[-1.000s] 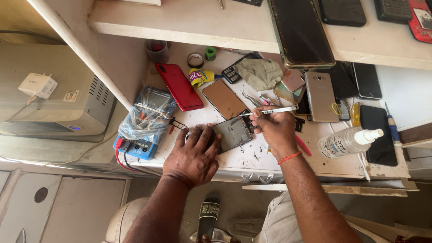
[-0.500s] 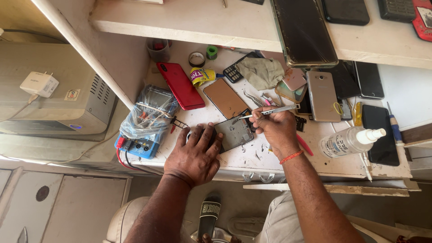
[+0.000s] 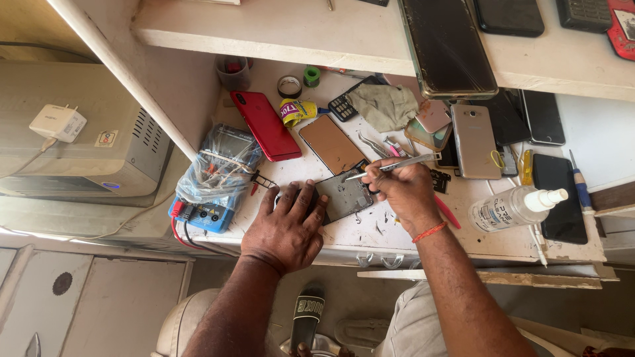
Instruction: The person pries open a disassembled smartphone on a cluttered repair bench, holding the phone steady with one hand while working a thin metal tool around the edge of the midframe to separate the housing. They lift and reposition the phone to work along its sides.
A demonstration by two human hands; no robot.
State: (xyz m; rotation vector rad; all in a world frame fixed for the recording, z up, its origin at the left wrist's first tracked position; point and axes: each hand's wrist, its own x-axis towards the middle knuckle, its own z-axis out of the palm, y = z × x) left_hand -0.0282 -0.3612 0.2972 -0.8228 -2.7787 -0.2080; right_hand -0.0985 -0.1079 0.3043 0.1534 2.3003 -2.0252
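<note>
Little has shifted: my left hand (image 3: 286, 228) stays flat pinning the opened phone (image 3: 344, 195) while my right hand (image 3: 403, 192) grips the metal tool (image 3: 397, 164), tip seemingly inside, so I keep pressure light.

A white-labelled clear spray bottle (image 3: 512, 208) lies right; a dark phone screen (image 3: 448, 46) rests on the shelf.

Single head-worn view, looking steeply down from above, fairly near, onto a cluttered workbench (image 3: 463, 244)
</note>
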